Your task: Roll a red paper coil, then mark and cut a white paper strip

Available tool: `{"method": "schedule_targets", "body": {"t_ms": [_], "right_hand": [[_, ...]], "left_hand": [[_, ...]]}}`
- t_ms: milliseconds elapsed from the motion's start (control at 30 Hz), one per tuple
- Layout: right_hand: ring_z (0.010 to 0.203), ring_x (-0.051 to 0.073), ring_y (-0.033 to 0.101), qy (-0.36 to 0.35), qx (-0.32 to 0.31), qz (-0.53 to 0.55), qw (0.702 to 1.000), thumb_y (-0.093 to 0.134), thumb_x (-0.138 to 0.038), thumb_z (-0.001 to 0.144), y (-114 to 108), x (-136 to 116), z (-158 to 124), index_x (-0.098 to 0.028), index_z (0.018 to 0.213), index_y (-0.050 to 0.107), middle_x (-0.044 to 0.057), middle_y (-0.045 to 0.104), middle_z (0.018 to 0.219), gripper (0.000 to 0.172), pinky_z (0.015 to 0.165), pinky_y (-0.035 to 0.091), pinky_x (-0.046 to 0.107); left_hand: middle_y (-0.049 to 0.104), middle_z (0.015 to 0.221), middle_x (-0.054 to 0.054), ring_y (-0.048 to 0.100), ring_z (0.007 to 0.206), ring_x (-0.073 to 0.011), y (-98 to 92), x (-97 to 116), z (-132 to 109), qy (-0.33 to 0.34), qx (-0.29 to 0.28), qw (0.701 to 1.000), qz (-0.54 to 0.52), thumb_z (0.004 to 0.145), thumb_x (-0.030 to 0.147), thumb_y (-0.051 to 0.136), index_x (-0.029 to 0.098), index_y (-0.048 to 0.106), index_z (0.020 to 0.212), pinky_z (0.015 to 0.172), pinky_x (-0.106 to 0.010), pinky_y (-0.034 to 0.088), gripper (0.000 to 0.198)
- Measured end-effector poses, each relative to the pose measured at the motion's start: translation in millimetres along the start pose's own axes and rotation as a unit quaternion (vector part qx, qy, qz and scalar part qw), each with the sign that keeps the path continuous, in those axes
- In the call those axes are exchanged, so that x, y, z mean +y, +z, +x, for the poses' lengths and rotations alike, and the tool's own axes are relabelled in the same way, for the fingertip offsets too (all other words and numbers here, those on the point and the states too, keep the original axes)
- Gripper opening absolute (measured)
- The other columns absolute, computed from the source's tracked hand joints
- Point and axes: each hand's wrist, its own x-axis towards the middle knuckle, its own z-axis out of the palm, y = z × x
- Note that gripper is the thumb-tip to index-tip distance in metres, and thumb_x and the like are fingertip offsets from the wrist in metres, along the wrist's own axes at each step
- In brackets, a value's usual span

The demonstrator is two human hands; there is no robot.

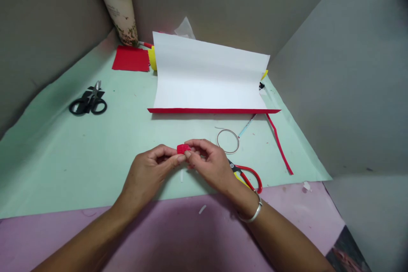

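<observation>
A small red piece of corrugated paper (183,148) is pinched between both hands near the front of the pale green sheet (63,153). My left hand (149,172) grips its left side with thumb and forefinger closed. My right hand (208,163), with a silver bangle at the wrist, pinches its right side. Under my right wrist lie red-handled scissors (250,176). Just beyond my right hand is a clear tape ring (228,141).
A large white sheet with a red edge (210,78) curls up at the back. Black scissors (89,102) lie at left. A red square (131,58), a yellow roll (153,57) and a paper cup (119,6) stand at the back. A red strip (280,146) and pen (247,126) lie at right.
</observation>
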Motion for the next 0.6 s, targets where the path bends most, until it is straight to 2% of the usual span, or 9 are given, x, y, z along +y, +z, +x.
{"method": "schedule_targets", "body": {"t_ms": [267,600], "right_hand": [[0.076,0.017,0.067,0.017,-0.02,0.011,1.0,0.07,-0.037,0.081,-3.4,-1.7,0.3,-0.02,0.103,0.074,0.004,0.073,0.087,0.029,0.071,0.06,0.035],[0.071,0.017,0.066,0.044,-0.029,0.038,0.998,0.071,-0.038,0.079,-4.5,-3.2,1.2,-0.021,0.1,0.073,0.002,0.072,0.08,0.027,0.07,0.057,0.034]], "left_hand": [[0.068,0.065,0.004,0.058,0.064,-0.0159,-0.9,-0.6,1.9,-0.002,-0.016,1.0,0.027,0.074,0.047,0.075,0.027,0.076,0.07,0.06,-0.026,0.042,0.021],[0.068,0.067,0.004,0.058,0.066,-0.0154,-1.8,-2.2,1.8,-0.007,-0.021,0.999,0.042,0.074,0.051,0.075,0.027,0.075,0.072,0.06,-0.025,0.041,0.024]]}}
